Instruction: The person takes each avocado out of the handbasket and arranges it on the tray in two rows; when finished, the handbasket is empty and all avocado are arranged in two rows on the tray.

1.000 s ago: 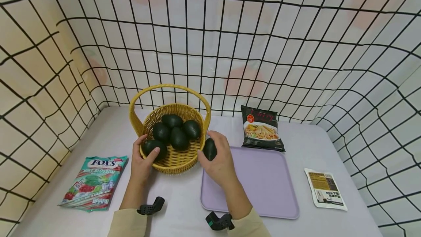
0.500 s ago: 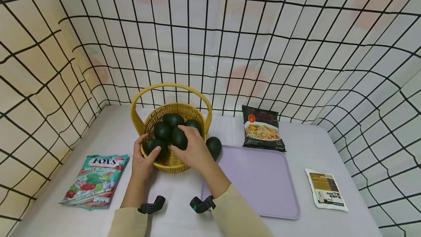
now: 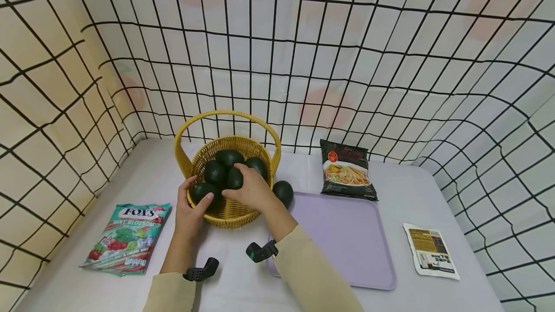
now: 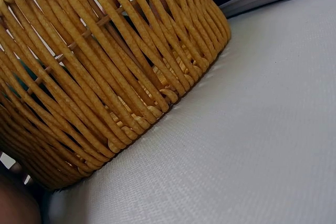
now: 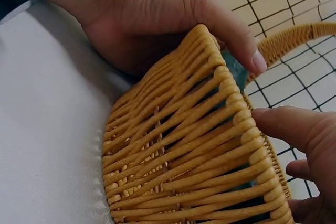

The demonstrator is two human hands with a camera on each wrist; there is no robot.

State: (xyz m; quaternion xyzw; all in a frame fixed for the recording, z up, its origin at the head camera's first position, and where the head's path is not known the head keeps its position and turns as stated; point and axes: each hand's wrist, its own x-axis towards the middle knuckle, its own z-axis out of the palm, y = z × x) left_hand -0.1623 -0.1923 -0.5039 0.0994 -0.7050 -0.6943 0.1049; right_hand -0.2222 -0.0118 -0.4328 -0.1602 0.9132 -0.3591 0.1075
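A yellow wicker basket (image 3: 231, 224) with a tall handle holds several dark green avocados (image 3: 214, 173). My left hand (image 3: 189, 211) grips its left rim, fingers outside, thumb inside over the nearest avocado (image 3: 203, 192). That thumb also hooks over the edge in the right wrist view, where my left hand (image 5: 152, 14) fills the top. My right hand (image 3: 252, 189) reaches in over the right side and grips the middle avocado (image 3: 234, 178) between thumb and fingers, partly covering it. In the left wrist view only the basket's wall (image 4: 105, 77) shows up close.
One avocado (image 3: 283, 192) lies outside, between the basket and the lilac tray (image 3: 342, 240). A black noodle packet (image 3: 348, 171) sits behind the tray, a small white-and-brown pouch (image 3: 431, 252) to its right. At left lies a teal candy bag (image 3: 127, 237). Black wire mesh (image 3: 286, 90) surrounds the table.
My right hand has let go of an avocado beside the tray and moved left into the basket, where it has taken hold of the middle avocado. My left hand has stayed on the rim.
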